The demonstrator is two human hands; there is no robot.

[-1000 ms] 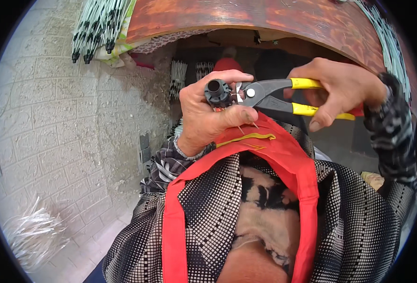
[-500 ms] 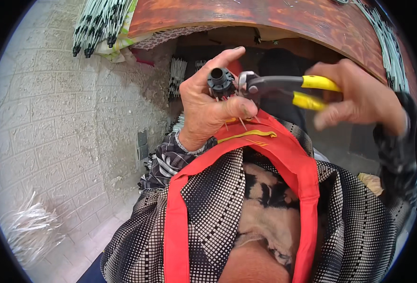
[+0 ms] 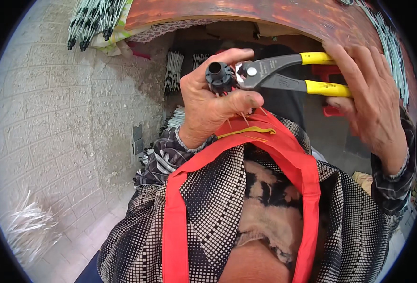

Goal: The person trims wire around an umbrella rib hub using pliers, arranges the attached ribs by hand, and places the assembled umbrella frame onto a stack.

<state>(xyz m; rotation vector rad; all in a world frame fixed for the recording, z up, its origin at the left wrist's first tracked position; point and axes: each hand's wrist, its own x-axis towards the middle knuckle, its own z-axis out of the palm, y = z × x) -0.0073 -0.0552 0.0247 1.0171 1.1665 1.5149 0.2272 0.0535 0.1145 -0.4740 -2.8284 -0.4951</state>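
Upright in my left hand is a black round plastic fitting with a hollow centre and notched rim. My thumb and fingers close round it, and thin reddish stalks stick out below it. My right hand grips a pair of pliers with dark metal arms and yellow handles. The handles are spread apart between my fingers and thumb. The pliers' jaws meet the right side of the black fitting, close to my left thumb; whether they bite on anything there cannot be made out.
A reddish-brown wooden table curves across the far side. Bundles of pale sticks with black ends lie at its left, and more pale sticks at its right. A rough whitish wall stands left; white strips are heaped low beside it.
The pliers' handles have spread wider and the jaws have turned against the fitting. My right hand has gone from a blurred, loose hold to fingers laid along the handles.
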